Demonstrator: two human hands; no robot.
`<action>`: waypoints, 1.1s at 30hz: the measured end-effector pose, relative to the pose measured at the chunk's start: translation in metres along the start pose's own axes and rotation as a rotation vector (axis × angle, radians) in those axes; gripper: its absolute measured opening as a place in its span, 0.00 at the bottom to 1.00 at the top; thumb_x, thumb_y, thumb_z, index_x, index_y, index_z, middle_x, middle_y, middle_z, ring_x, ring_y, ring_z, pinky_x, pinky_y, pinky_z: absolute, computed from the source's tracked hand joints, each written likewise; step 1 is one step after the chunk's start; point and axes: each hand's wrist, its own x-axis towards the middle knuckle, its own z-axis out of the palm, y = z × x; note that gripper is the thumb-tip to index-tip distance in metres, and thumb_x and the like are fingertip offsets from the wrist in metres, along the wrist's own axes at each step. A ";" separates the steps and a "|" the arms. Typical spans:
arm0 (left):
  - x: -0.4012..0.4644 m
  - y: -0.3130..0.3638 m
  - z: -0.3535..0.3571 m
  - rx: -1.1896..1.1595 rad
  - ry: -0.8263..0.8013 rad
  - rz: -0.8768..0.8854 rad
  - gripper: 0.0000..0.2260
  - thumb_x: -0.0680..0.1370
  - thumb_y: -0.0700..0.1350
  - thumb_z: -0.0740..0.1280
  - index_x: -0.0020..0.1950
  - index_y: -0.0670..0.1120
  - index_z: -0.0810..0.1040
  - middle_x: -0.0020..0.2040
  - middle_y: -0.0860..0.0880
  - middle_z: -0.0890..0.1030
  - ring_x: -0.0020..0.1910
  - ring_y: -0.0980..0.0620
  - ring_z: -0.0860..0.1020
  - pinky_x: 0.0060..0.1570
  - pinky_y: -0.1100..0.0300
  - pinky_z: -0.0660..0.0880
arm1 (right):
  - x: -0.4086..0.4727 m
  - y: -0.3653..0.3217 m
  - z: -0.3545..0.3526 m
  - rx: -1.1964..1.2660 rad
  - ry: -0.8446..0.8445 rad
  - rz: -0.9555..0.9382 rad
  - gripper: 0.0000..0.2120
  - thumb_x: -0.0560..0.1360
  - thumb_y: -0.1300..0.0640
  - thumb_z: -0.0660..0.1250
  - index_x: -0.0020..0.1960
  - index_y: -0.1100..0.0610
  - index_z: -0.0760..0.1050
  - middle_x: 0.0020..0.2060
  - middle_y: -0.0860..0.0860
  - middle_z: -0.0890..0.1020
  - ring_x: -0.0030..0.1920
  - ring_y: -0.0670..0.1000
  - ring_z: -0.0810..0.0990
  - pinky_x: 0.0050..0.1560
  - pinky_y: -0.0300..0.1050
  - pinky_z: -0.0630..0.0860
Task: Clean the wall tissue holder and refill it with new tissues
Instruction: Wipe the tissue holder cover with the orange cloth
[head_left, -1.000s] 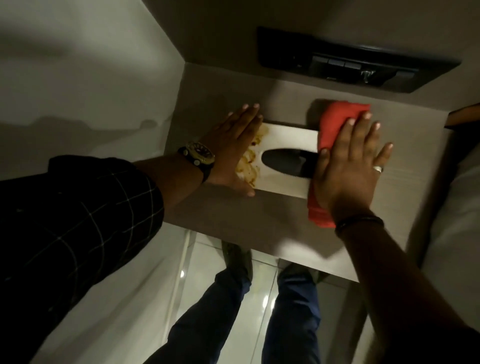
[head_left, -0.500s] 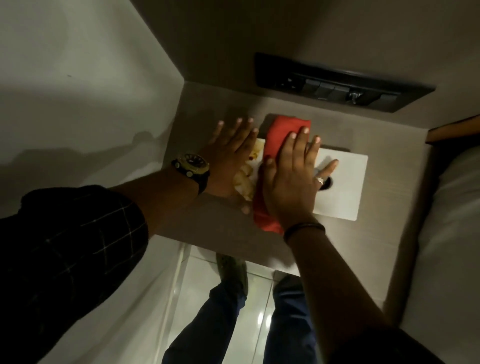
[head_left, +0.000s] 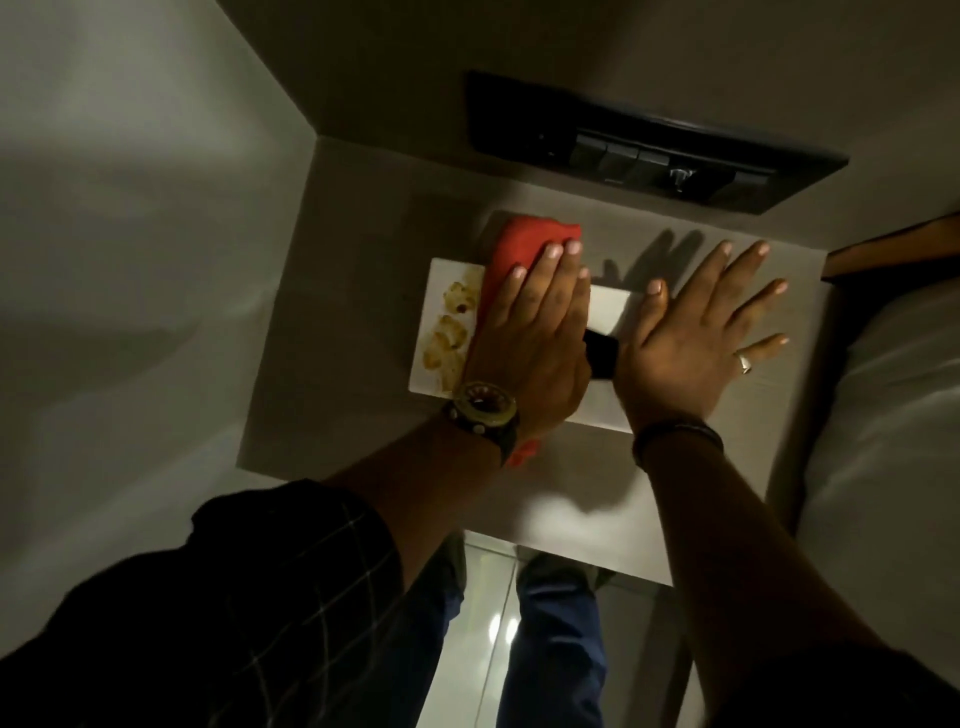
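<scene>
The white tissue holder (head_left: 609, 307) is set flat in a grey-brown wall panel (head_left: 348, 322). It has a dark oval slot (head_left: 601, 354) in its middle and yellow-brown stains (head_left: 449, 332) on its left end. My left hand (head_left: 530, 338), wearing a watch, lies flat on a red cloth (head_left: 522, 244) and presses it onto the holder just right of the stains. My right hand (head_left: 696, 338), with a ring, rests flat with fingers spread on the holder's right end and the panel beside it. It holds nothing.
A black switch plate (head_left: 649, 156) sits on the wall above the holder. A pale wall (head_left: 130, 260) meets the panel on the left. A white surface (head_left: 893, 426) lies at the right. My legs and a glossy tiled floor (head_left: 483, 629) show below.
The red cloth has passed from under my right hand to under my left hand. My left hand moved off the stained end. My right hand slid to the holder's right end.
</scene>
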 end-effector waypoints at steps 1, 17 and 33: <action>-0.003 -0.009 -0.001 0.001 0.011 -0.003 0.27 0.79 0.48 0.54 0.76 0.38 0.58 0.77 0.39 0.58 0.77 0.41 0.53 0.74 0.43 0.52 | -0.001 0.001 0.000 0.008 -0.002 -0.011 0.33 0.83 0.40 0.42 0.82 0.56 0.51 0.82 0.58 0.51 0.80 0.68 0.49 0.73 0.76 0.46; -0.018 -0.080 -0.016 -0.832 0.045 -0.599 0.31 0.79 0.45 0.55 0.77 0.45 0.43 0.67 0.34 0.70 0.49 0.37 0.77 0.51 0.45 0.77 | -0.004 -0.004 -0.004 -0.002 -0.022 -0.069 0.32 0.84 0.41 0.44 0.81 0.58 0.53 0.82 0.58 0.52 0.81 0.64 0.50 0.76 0.72 0.46; -0.030 -0.094 -0.034 -1.182 0.020 -1.006 0.12 0.81 0.43 0.60 0.61 0.57 0.74 0.54 0.47 0.80 0.48 0.47 0.79 0.49 0.49 0.76 | -0.004 -0.006 -0.007 0.029 -0.027 -0.074 0.33 0.83 0.40 0.44 0.80 0.60 0.56 0.81 0.60 0.54 0.81 0.64 0.51 0.77 0.69 0.48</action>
